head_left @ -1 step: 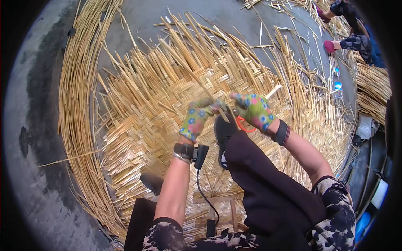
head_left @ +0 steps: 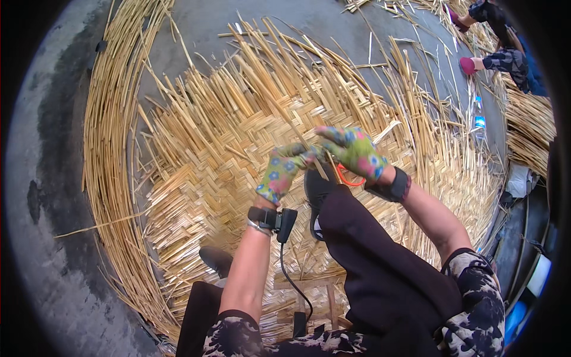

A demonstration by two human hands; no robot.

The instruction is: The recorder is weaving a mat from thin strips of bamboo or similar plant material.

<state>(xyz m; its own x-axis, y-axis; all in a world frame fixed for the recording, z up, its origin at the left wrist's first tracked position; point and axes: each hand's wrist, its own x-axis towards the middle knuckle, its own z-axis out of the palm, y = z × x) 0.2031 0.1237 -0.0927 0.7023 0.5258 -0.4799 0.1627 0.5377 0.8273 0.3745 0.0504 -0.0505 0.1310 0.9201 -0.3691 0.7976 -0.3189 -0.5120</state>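
A: Where's the reed strip [head_left: 297,132]?

B: Centre, above the woven mat [head_left: 202,172], slanting down through the hands toward the black shoe [head_left: 318,193].

A: Hand state?

B: Left hand [head_left: 286,168] looks closed on the strip, fingers curled round it. Right hand [head_left: 357,153] is just beside it, fingers partly spread, not a fist. Blurred; can't tell if it grips anything.

A: Why that hold?

B: My read: left steadies the strip, right stays loose for fine handling. Floral gloves [head_left: 275,181] probably guard against splinters. The foot rests on the mat, which likely helps keep it flat.

A: Orange-red loop [head_left: 351,179]?

B: Just beside the shoe, near the right hand. Too covered to identify.

A: Loose stock?

B: Long reed bundle [head_left: 110,107] laid along the mat's left side, more reeds [head_left: 529,131] piled far right. Presumably kept off the weave but handy.

A: Containers?

B: Clear bottle [head_left: 479,123], blue cap, at the mat's right edge; can't judge the fill. White bag-like thing [head_left: 518,181] beyond it, contents hidden.
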